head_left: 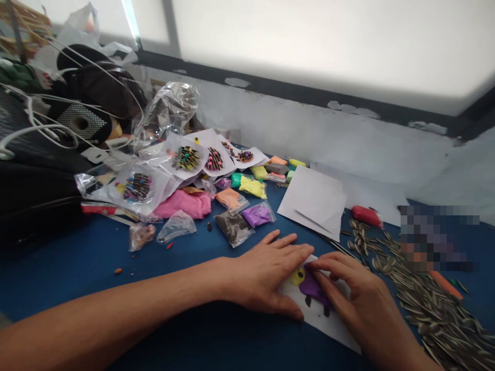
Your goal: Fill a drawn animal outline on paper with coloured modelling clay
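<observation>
My left hand lies flat with fingers spread, its fingertips and thumb on a sheet of white paper. On that sheet is a clay figure with a purple clay body, a yellow clay head with a dark spot, and small black clay feet. My right hand is over the right side of the purple body, its thumb and fingers drawn together in a pinch at the clay. Whatever is between those fingertips is hidden. The right part of the figure is covered by this hand.
Striped sunflower seeds are heaped at the right, near a red clay packet. White sheets lie behind my hands. Bagged purple clay and black clay sit mid-table. Finished seed figures and a black bag stand left.
</observation>
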`<state>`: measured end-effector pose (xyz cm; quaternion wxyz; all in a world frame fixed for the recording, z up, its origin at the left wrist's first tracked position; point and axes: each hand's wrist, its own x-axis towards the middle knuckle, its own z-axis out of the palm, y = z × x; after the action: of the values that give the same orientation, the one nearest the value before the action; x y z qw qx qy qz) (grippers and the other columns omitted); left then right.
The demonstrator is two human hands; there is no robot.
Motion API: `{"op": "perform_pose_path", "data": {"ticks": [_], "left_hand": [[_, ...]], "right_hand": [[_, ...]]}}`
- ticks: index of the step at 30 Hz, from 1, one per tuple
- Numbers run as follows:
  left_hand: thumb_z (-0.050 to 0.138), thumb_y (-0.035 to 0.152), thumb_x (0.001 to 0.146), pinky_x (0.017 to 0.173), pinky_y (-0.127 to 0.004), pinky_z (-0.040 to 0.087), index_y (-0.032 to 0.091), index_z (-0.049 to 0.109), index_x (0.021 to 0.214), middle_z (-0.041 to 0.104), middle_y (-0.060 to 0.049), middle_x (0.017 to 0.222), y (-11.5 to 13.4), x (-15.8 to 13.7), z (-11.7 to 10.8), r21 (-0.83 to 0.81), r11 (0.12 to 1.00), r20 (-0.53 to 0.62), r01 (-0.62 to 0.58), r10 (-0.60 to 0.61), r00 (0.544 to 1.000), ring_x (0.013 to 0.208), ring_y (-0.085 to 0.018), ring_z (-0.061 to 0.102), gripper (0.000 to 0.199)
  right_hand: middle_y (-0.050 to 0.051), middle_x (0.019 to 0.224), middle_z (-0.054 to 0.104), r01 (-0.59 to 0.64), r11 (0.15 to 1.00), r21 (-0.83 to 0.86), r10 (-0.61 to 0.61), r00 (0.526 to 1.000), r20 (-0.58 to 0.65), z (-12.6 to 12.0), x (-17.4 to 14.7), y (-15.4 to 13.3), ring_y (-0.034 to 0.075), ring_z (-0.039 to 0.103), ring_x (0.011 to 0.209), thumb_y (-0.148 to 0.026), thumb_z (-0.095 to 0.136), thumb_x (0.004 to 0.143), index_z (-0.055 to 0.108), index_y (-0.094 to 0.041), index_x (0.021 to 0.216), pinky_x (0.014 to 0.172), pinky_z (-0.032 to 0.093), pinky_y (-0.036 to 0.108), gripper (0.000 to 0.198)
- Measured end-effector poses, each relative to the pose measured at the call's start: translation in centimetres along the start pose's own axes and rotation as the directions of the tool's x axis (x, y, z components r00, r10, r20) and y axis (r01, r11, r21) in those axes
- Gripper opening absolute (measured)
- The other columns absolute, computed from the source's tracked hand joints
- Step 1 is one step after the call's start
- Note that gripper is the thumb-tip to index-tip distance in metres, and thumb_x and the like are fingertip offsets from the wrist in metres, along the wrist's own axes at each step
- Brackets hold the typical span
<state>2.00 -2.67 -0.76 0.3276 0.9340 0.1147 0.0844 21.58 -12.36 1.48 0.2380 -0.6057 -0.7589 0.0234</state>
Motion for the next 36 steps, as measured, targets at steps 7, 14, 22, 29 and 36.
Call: {"op": "perform_pose_path", "data": {"ticks": [7,14,22,29,36], "left_hand": [[0.062,0.055,0.083,0.120,-0.052,0.004,0.012,0.018,0.153,0.024,-0.011,0.158,0.09,0.01,-0.08,0.002,1.000,0.001,0.008,-0.008,1.000,0.149,-0.028,0.009,0.093],[0.066,0.054,0.081,0.121,-0.048,0.003,0.003,0.027,0.149,0.014,-0.019,0.159,0.48,0.13,-0.30,0.045,0.997,0.026,0.057,-0.058,0.998,0.149,-0.028,0.007,0.094],[0.067,0.051,0.081,0.121,-0.047,0.002,0.005,0.027,0.150,0.016,-0.017,0.159,0.73,0.18,-0.62,0.046,0.997,0.055,0.069,-0.071,0.996,0.149,-0.027,0.008,0.092],[0.065,0.053,0.082,0.121,-0.047,0.002,0.004,0.028,0.149,0.018,-0.017,0.159,0.56,0.13,-0.37,0.036,0.998,0.034,0.057,-0.058,0.998,0.150,-0.027,0.008,0.091],[0.063,0.057,0.082,0.121,-0.048,0.004,0.006,0.028,0.149,0.017,-0.018,0.159,0.41,0.14,-0.30,0.046,0.998,0.025,0.045,-0.046,0.999,0.149,-0.028,0.008,0.091]], "right_hand": [[0.006,0.088,0.068,0.058,0.988,-0.145,-0.065,0.997,-0.041,0.13,-0.50,-0.37,0.019,0.067,0.078,-0.025,0.051,0.092,0.070,-0.022,0.093,0.067,0.056,0.033,0.019],[0.010,0.091,0.066,0.121,0.969,-0.216,-0.135,0.990,-0.050,0.43,-0.64,-0.39,0.021,0.066,0.082,-0.019,0.049,0.091,0.070,-0.018,0.094,0.069,0.056,0.036,0.022],[0.013,0.098,0.065,0.144,0.959,-0.244,-0.158,0.987,-0.041,0.76,-0.73,-0.27,0.023,0.066,0.088,-0.013,0.048,0.087,0.069,-0.016,0.102,0.072,0.057,0.039,0.027],[0.011,0.100,0.065,0.135,0.969,-0.209,-0.146,0.988,-0.043,0.35,-0.81,0.03,0.020,0.067,0.091,-0.012,0.045,0.087,0.070,-0.022,0.102,0.072,0.058,0.035,0.030],[0.014,0.105,0.065,0.093,0.966,-0.240,-0.113,0.991,-0.074,0.49,-0.92,-0.19,0.024,0.066,0.096,-0.020,0.047,0.090,0.071,-0.019,0.105,0.076,0.057,0.042,0.028]]}}
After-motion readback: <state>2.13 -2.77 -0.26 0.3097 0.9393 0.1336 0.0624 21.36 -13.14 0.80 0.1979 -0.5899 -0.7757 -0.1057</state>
